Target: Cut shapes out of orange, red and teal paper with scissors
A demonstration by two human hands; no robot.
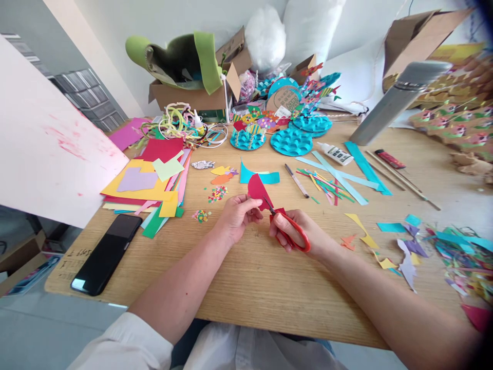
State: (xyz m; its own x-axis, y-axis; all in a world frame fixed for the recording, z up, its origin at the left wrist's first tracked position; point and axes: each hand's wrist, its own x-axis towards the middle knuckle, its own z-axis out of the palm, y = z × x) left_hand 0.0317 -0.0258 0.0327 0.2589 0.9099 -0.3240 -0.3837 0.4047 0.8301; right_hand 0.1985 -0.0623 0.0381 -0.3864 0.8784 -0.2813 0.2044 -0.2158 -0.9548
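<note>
1. Pinched between thumb and fingers of the left hand (239, 218), a curved crimson paper piece (258, 190) is held over the pale wooden table (246, 290)
2. Fingers of the right hand (290, 226) curl round the red-handled metal scissors (304, 242), blades at the paper's right edge; from where I stand, I can't tell how far they are parted
3. Over at the left, a black rectangular phone (106, 257) lies flat before a layered stack of coloured paper sheets (115, 184)
4. Just beyond the left hand sit multicoloured paper confetti (217, 193) and an orange paper cutout (222, 178)
5. Behind the crimson piece lies a turquoise paper offcut (269, 178)
6. Rightward come a slim pen (296, 181), a white plastic glue bottle (336, 153) and a grey cylindrical flask (385, 113)
</note>
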